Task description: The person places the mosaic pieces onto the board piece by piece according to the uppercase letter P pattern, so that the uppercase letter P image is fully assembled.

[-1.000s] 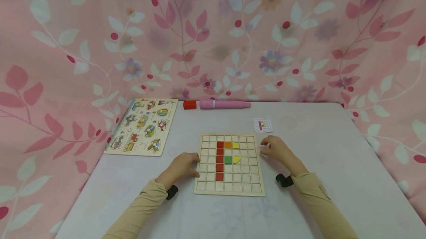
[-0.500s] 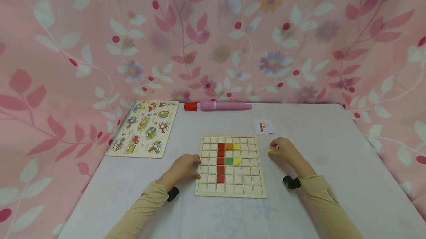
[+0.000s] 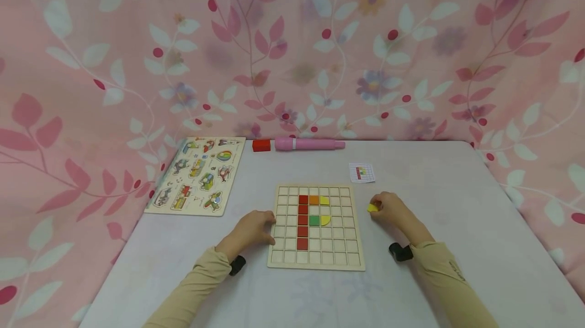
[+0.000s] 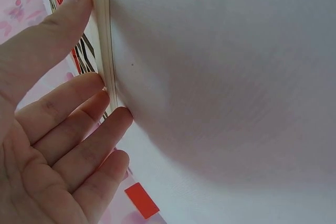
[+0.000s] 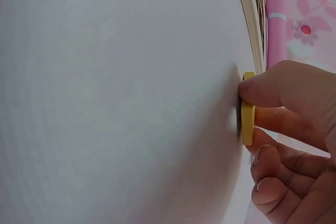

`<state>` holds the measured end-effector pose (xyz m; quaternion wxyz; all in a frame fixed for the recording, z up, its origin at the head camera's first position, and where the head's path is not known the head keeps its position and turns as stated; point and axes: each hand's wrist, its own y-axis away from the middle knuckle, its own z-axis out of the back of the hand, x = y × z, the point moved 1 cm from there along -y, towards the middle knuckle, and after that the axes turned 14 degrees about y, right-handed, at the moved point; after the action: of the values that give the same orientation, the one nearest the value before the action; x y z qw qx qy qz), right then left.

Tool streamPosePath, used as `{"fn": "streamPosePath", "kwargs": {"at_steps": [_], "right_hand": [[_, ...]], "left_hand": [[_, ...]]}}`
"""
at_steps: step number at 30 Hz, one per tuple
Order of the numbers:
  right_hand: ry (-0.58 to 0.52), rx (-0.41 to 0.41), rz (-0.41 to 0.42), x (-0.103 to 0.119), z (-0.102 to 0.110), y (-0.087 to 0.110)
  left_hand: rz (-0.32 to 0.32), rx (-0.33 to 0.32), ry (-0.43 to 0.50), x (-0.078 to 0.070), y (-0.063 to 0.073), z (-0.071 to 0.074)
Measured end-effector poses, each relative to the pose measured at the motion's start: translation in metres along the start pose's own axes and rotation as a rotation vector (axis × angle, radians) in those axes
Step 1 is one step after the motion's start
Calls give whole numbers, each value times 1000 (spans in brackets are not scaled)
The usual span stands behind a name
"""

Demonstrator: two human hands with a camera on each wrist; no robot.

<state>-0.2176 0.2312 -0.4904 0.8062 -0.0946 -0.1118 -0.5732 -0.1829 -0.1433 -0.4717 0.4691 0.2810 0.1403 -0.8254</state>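
Observation:
A square wooden grid board lies flat on the table. On it sit a column of red squares, an orange square, a green square and two yellow pieces, the lower one a rounded quarter. My left hand touches the board's left edge with thumb and fingertips, its fingers relaxed, as the left wrist view confirms. To the right of the board, my right hand pinches a small yellow piece between thumb and fingers, low over the tabletop; its full outline is hidden.
A small printed card with a coloured grid pattern lies behind the board's right corner. At the back are a red block and a pink pen-shaped object. A wooden picture puzzle lies at the left, before a floral curtain.
My right hand has moved a little to the right, away from the board's edge, and a yellow piece now shows in its fingers. The left hand has stayed at the board's edge.

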Motion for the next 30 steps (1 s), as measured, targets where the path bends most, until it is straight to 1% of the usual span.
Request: {"fn": "streamPosePath", "kwargs": {"at_steps": [5,10,13,20,24,30], "right_hand": [[18,1,44,0,-1,-1],[15,-3,53,1,0,-2],[5,-21,64,4,2,-1],[-9,-53,103,14,8,-5],[-12,-74,144,22,11,-8],[-30,-80,183,36,14,-13]], "left_hand": [[13,-5,-10,0,0,-1],[17,-2,-10,-1,0,-1],[20,-1,-4,-1,0,0],[31,2,-1,-1,-1,0],[37,2,4,-1,-1,1],[41,7,4,0,-1,0]]}}
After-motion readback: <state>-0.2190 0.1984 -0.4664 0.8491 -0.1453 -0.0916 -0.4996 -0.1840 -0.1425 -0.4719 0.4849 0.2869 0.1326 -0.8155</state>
